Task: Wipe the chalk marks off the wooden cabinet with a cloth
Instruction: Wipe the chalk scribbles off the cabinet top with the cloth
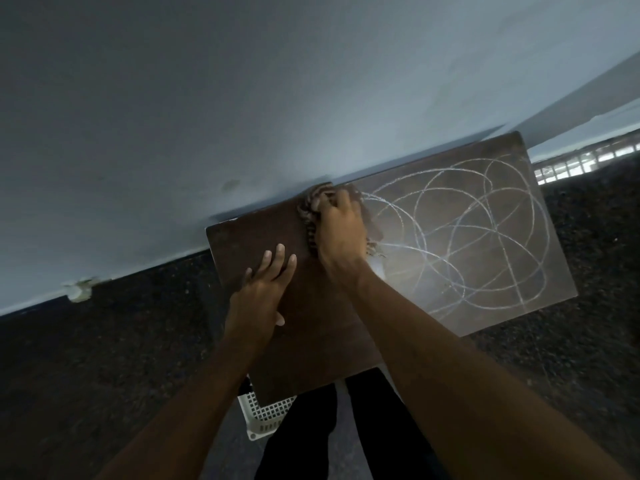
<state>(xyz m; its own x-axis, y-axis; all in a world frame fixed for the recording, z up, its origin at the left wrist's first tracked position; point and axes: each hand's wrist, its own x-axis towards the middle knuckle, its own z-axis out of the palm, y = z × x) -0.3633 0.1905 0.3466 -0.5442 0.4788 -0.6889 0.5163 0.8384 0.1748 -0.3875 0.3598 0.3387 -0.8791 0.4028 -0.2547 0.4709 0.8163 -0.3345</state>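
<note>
Head view looks down on the chalk marks (478, 237): white looping lines cover the right part of the wooden cabinet (256, 237) top, while the left part shows bare dark wood. By my judgement less than half is wiped, with the whole tangle of loops left. The striped cloth (307, 216) sits bunched at the far edge, where the marks begin, clutched by the right hand (341, 233). The left hand (261, 292) lies flat on the cleaned wood, fingers straight. A white perforated basket (266, 417) shows below the near edge.
</note>
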